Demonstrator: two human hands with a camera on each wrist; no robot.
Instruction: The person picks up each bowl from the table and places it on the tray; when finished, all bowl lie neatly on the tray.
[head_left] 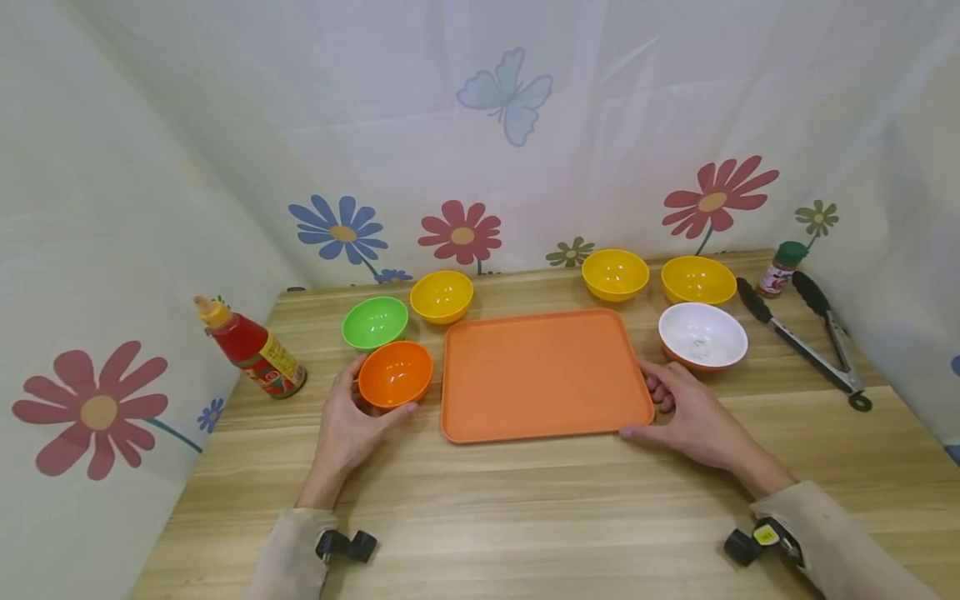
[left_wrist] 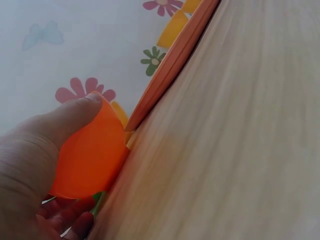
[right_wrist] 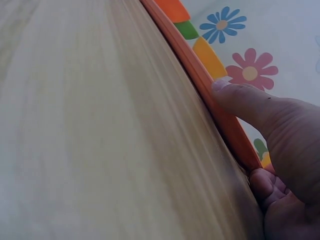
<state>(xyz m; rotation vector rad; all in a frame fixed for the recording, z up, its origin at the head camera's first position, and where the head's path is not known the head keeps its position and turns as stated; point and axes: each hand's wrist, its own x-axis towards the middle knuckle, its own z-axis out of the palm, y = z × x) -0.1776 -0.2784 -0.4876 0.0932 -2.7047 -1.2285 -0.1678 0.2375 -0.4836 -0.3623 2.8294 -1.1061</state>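
Observation:
My left hand [head_left: 350, 423] grips an orange bowl [head_left: 396, 374], with the thumb on its near side and the fingers round its left side. In the left wrist view, the thumb [left_wrist: 80, 112] presses against the bowl's outer wall. An orange rectangular tray [head_left: 546, 377] lies flat on the table, just right of that bowl. At its near right corner my right hand [head_left: 693, 417] holds the tray, thumb along the front edge and fingers curled by the right edge. The right wrist view shows this thumb [right_wrist: 245, 102] against the tray's rim [right_wrist: 222, 117].
Behind the orange bowl stand a green bowl [head_left: 375, 323] and a yellow bowl [head_left: 442, 297]. Two more yellow bowls [head_left: 615, 275] [head_left: 698, 280] and a white-lined bowl [head_left: 702, 335] stand right. Tongs [head_left: 813, 346] and a spice jar [head_left: 782, 269] lie beyond; a sauce bottle [head_left: 258, 352] stands left.

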